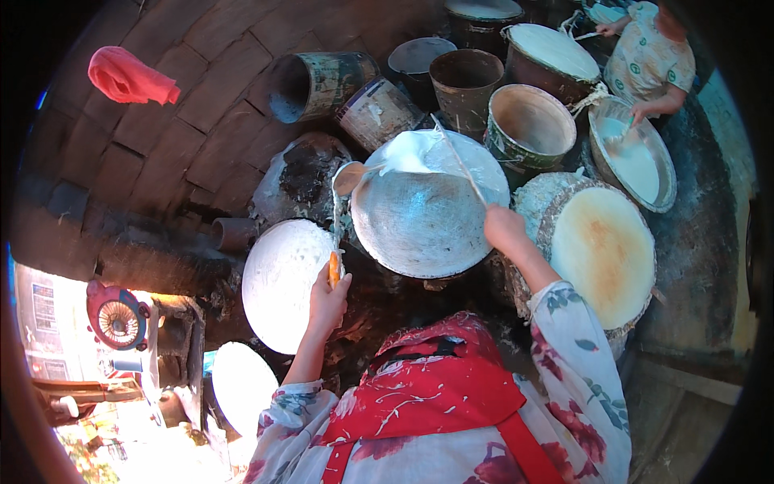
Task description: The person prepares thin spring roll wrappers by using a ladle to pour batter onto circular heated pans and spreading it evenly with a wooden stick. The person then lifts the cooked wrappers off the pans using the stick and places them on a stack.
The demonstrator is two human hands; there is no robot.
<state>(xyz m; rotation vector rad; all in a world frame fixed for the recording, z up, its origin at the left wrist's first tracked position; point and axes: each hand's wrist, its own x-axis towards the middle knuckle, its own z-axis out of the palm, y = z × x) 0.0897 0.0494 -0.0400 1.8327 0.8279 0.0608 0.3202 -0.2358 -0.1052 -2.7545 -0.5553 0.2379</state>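
A large round steaming surface (419, 226) lies in front of me, its near part greyish and its far part covered in white. On the far side is a soft, bright white mass (407, 152). My left hand (327, 305) is closed round the orange handle (334, 269) of a ladle, whose round brownish bowl (348, 179) is at the surface's left edge. My right hand (506, 227) grips the near end of a thin, whitish stick (459, 157), which slants across the surface's right part. Whether the stick touches the white mass I cannot tell.
White round discs stand at left (286, 282) and lower left (242, 387). A round pan with a brown-stained white top (605, 250) is at right. Several buckets (466, 85) crowd the back. Another person's hand (641, 111) stirs white liquid in a basin (637, 157). A fan (118, 320) stands left.
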